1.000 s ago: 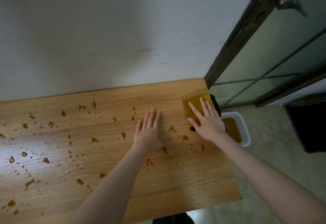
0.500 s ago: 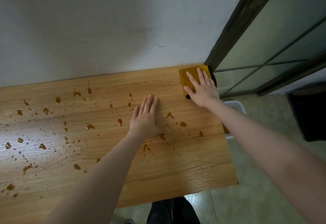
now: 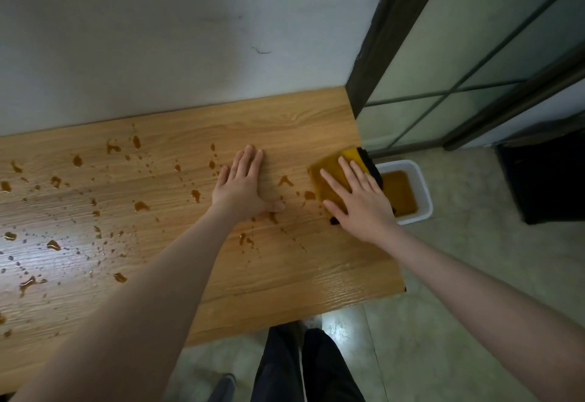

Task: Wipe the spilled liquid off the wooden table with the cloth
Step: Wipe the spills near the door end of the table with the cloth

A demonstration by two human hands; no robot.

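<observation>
A yellow cloth (image 3: 329, 171) with a black edge lies at the right edge of the wooden table (image 3: 285, 268). My right hand (image 3: 359, 202) presses flat on it with straight fingers. My left hand (image 3: 242, 185) rests flat on the table near the middle, fingers together. Brown drops of spilled liquid (image 3: 285, 180) dot the wood between my hands, and several more drops (image 3: 141, 206) spread over the left half.
A white tub (image 3: 422, 192) with brown liquid stands on the floor just beyond the table's right edge. A dark-framed glass door (image 3: 474, 53) rises at the right, a white wall behind. A black object (image 3: 544, 180) sits on the floor far right. My legs (image 3: 300, 367) show below the front edge.
My right hand has slid the cloth back from the far right corner toward me along the table's right edge. The left hand stays flat in place.
</observation>
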